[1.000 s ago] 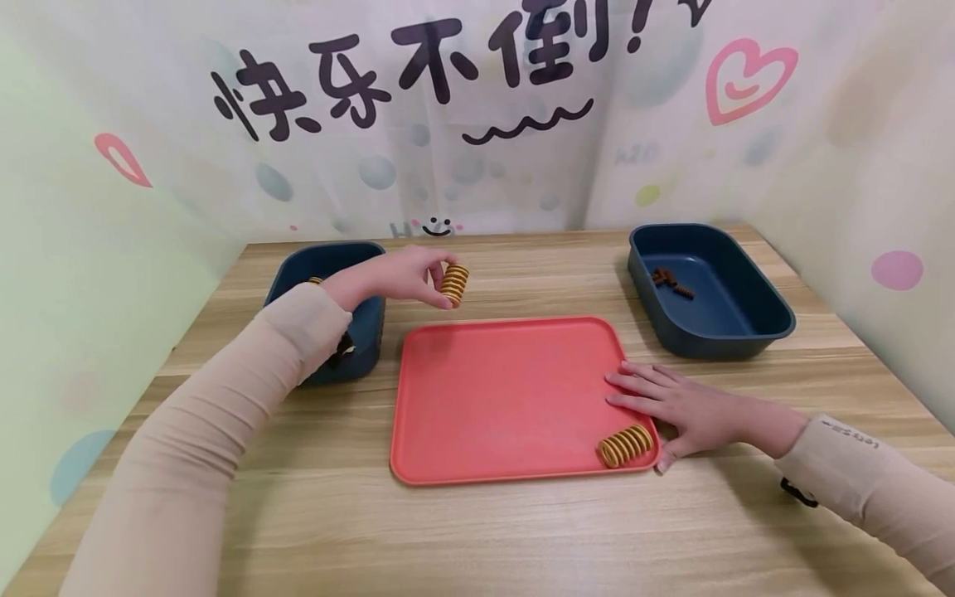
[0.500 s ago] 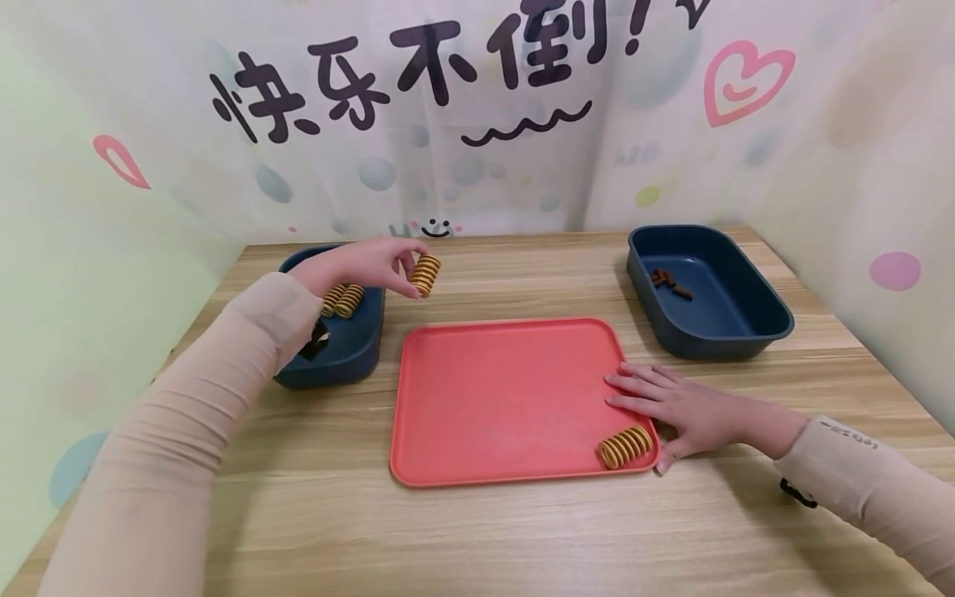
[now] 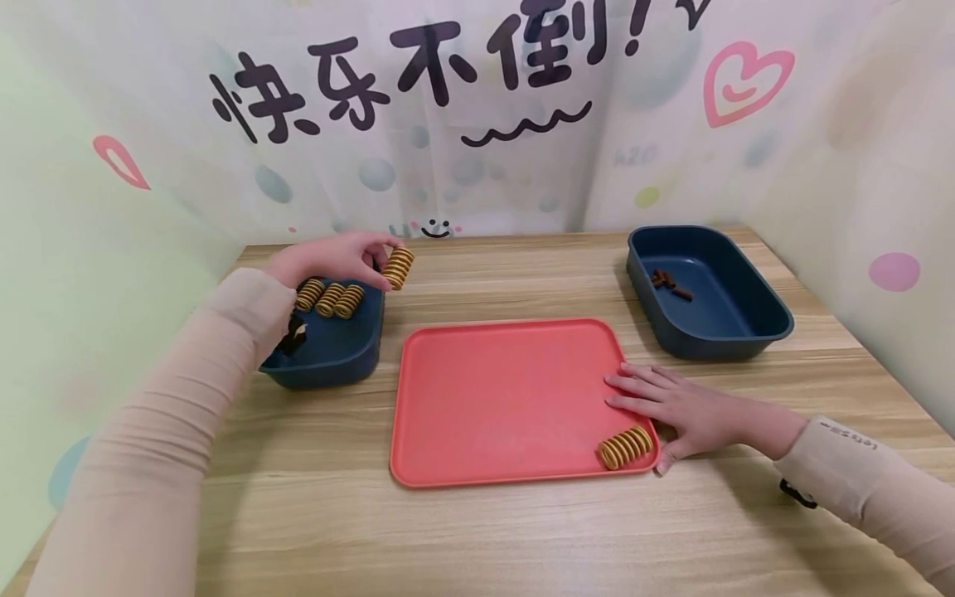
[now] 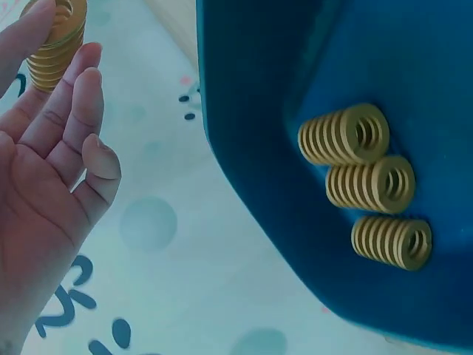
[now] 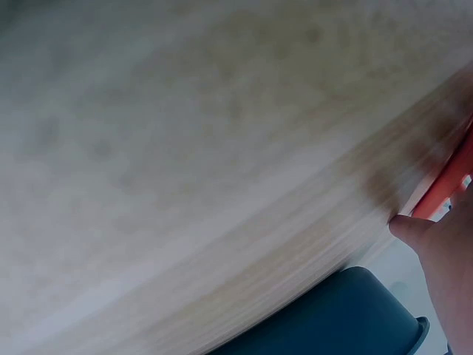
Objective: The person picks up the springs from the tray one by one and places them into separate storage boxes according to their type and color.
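Observation:
Between thumb and fingers, my left hand point(image 3: 346, 258) pinches a yellow coil spring point(image 3: 399, 269), held up beside the right rim of the left blue bin point(image 3: 328, 365). Three more yellow springs point(image 4: 369, 186) lie side by side on that bin's floor. My right hand point(image 3: 686, 410) rests with spread fingers on the right edge of the red tray point(image 3: 507, 398), fingertips over the rim. Another yellow spring point(image 3: 625, 447) lies in the tray's near right corner, close to the right thumb. The right wrist view catches only part of that hand and the tray's red edge point(image 5: 443, 181).
A second blue bin point(image 3: 716, 282) stands at the back right with several small brown springs point(image 3: 671, 283) in it. The wood-grain table point(image 3: 522, 539) ends at a printed curtain point(image 3: 507, 182) behind. The left sleeve point(image 3: 172, 398) passes in front of the left bin.
My left hand has moved left with the spring, from above the tray's far left corner to the left bin's rim, uncovering the springs inside. The right hand has stayed still.

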`<state>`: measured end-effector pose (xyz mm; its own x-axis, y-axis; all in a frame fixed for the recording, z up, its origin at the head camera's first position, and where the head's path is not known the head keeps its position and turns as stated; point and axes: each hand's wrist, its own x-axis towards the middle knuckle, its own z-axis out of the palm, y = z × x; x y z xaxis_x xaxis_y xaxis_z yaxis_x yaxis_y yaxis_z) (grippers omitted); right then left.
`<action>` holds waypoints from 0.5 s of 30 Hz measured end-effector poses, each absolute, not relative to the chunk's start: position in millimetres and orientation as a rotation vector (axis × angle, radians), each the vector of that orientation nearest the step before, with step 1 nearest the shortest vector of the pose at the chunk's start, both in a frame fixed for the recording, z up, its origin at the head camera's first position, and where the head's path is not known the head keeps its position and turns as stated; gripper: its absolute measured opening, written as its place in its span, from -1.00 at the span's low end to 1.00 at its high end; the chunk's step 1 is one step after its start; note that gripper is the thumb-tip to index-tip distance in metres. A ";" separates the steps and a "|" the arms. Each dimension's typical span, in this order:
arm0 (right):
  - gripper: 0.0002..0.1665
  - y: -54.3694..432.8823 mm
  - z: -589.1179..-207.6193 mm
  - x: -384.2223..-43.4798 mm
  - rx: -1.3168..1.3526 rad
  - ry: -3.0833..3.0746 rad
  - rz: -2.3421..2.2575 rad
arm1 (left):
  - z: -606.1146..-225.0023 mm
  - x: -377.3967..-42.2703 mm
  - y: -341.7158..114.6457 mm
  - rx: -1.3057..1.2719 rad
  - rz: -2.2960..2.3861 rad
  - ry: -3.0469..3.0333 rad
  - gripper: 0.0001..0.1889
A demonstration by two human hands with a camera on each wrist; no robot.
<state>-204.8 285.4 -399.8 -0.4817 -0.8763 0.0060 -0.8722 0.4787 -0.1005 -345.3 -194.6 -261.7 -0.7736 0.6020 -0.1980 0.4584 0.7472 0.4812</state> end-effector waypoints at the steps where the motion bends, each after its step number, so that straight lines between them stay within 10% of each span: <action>1: 0.12 285.4 -399.5 -204.7 -1.571 2.660 -0.141 | -260.8 -345.7 -197.0 0.818 0.591 2.605 -0.35; 15: 0.12 286.1 -401.6 -206.2 -1.582 2.664 -0.135 | -266.9 -350.3 -233.7 0.690 0.533 2.622 -0.33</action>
